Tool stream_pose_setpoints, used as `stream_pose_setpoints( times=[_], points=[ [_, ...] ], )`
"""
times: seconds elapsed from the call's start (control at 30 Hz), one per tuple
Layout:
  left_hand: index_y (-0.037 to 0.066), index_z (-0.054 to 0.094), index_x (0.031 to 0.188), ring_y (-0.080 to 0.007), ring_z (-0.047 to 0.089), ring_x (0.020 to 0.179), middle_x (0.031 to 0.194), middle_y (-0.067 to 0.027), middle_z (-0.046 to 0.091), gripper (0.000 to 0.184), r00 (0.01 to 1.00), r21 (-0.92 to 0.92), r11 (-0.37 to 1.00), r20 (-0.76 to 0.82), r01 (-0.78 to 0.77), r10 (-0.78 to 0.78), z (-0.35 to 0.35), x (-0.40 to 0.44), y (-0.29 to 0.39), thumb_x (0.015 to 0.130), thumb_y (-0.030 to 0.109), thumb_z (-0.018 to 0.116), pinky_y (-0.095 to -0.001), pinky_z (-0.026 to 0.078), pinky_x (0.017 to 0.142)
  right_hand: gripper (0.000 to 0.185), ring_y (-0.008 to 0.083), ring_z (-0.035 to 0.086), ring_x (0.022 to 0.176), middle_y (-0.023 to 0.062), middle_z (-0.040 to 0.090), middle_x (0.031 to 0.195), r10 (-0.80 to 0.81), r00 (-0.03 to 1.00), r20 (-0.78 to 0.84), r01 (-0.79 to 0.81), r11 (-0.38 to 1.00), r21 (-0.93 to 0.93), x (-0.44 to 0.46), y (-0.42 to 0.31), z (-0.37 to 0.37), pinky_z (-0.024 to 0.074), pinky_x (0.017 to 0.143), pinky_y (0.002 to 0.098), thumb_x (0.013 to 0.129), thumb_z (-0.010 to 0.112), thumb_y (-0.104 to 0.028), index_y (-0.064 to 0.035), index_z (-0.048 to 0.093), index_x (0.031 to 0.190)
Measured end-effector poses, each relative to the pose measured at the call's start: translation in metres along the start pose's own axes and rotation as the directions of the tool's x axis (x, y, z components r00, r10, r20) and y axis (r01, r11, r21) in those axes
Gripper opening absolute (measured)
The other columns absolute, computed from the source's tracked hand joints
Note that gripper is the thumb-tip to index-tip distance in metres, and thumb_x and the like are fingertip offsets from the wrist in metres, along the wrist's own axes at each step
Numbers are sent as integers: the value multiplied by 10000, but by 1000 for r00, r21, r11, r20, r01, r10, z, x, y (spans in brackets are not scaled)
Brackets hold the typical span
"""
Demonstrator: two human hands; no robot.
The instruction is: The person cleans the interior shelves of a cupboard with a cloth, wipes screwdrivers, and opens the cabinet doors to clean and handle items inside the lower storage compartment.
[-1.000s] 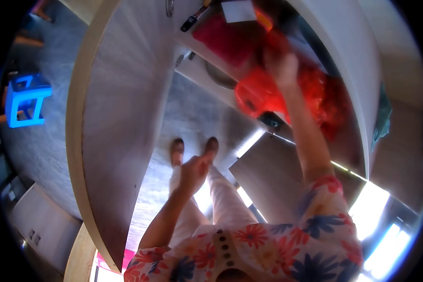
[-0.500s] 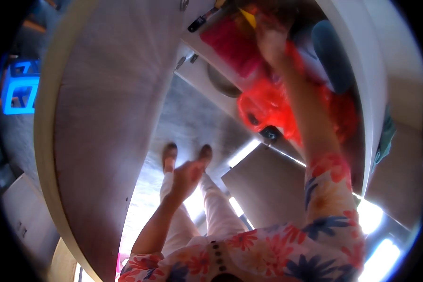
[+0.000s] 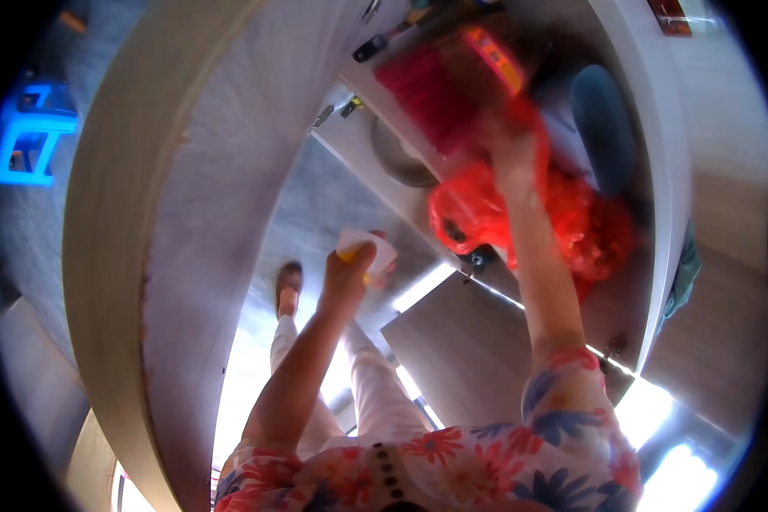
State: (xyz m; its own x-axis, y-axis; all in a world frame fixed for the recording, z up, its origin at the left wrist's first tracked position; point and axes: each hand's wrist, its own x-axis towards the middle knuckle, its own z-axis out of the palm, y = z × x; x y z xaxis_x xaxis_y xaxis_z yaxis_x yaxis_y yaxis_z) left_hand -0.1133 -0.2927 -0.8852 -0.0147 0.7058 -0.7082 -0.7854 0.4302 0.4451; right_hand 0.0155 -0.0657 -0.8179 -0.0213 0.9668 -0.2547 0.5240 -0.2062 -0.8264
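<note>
My left hand point(image 3: 346, 271) is in front of my legs, closed around a small white and yellow object point(image 3: 373, 249) whose kind I cannot make out. Inside the open cabinet my right hand point(image 3: 508, 149) is smeared by motion, so its fingers do not show clearly. It lies over the edge of a crinkled red plastic bag point(image 3: 478, 205). Beside it is a dark pink cloth-like bundle point(image 3: 418, 94), also blurred. Above the hand sits an orange-red packet or box point(image 3: 495, 60) with yellow marks.
A big pale cabinet door point(image 3: 205, 171) stands open on the left. A blue-grey rounded object point(image 3: 602, 128) rests at the cabinet's right side, and a round metal dish or lid point(image 3: 397, 154) lies at the left. A blue plastic stool point(image 3: 34, 141) stands on the floor.
My left hand has risen slightly, and a white and yellow object now shows in it. My right hand has come down from the cabinet's upper part towards the red bag. The orange-red packet is now visible.
</note>
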Motion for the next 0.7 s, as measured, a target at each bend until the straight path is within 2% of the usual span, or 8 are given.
stream_pose_setpoints(
  times=[0.07,0.13,0.17,0.23,0.27,0.37,0.53,0.7],
  points=[
    [0,532,1084,-183,615,674,842,-123,592,296,999,47,998,-17,45,-44,-11,-4,-8,817,127,553,-246,505,495,208,100,563,632,54,576,671,-288,942,-171,240,937,-255,80,39,-5,436,521,276,816,581,-217,-13,587,858],
    [-7,538,1075,-175,614,672,792,-118,598,301,995,28,995,23,94,-95,-23,-5,-18,803,120,571,-233,491,489,322,130,556,621,48,577,678,-187,981,-57,154,918,-365,114,43,-17,453,533,281,779,631,-270,-11,563,959],
    [-6,537,1077,-174,615,672,792,-118,599,306,993,48,992,19,118,-119,-29,-7,-24,800,121,576,-232,488,487,385,150,550,614,50,576,695,-233,967,99,245,763,-598,129,50,-32,459,536,288,761,651,-298,-18,547,1004],
    [-4,536,1081,-172,615,672,792,-119,601,317,988,80,985,10,155,-156,-34,-12,-29,795,123,587,-231,481,482,484,179,539,604,54,572,732,-107,994,38,108,785,-609,140,48,-37,469,531,312,728,683,-339,-40,519,1071],
    [3,575,1055,-146,614,716,869,-112,619,306,985,98,980,0,170,-171,-35,-17,-31,790,156,593,-231,468,493,518,187,533,601,56,568,752,80,986,-143,-126,927,-353,147,47,-35,472,523,328,713,695,-351,-54,506,1094],
    [3,572,1049,-150,620,712,864,-112,623,301,984,72,982,25,173,-176,-46,-21,-37,791,157,590,-224,473,495,570,206,536,630,71,557,843,242,951,-195,-235,970,55,144,25,-22,475,491,360,677,725,-362,-80,498,1118],
    [21,563,1051,-178,638,700,855,-109,623,304,969,114,963,-60,245,-239,-51,-23,-44,788,164,618,-235,504,488,555,215,554,712,79,545,932,28,990,-138,-25,999,24,164,31,-3,493,493,355,677,722,-342,-49,515,1100],
    [14,550,1059,-187,638,726,886,-121,613,329,966,143,956,-70,257,-250,-53,-30,-49,787,183,623,-244,518,511,494,240,576,711,92,573,868,146,981,-124,-156,985,-76,161,15,3,515,520,383,714,686,-303,-23,523,1087]
  ],
)
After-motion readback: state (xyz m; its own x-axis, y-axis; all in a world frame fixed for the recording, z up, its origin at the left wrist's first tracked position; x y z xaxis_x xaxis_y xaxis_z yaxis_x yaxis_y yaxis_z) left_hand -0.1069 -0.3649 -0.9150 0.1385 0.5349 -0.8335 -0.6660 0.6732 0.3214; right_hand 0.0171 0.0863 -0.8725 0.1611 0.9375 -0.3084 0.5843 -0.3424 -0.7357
